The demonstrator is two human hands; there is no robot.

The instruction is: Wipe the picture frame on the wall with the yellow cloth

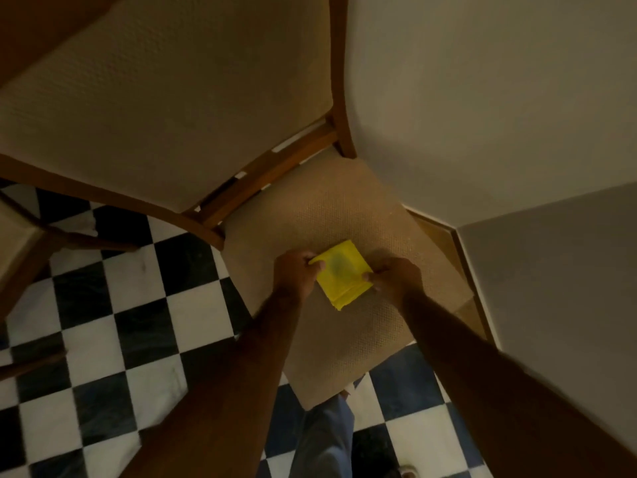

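Observation:
A folded yellow cloth [343,274] lies on the beige woven seat of a wooden chair [344,339] below me. My left hand [297,272] pinches the cloth's left edge between thumb and fingers. My right hand [396,277] grips its right edge. Both arms reach down from the bottom of the view. No picture frame is in view.
The chair's padded back [165,108] with its wooden rails rises at the upper left. Plain walls [482,98] meet in a corner on the right, close to the chair. The floor [113,305] is black and white checkered tile. Another chair's legs [31,243] show at far left.

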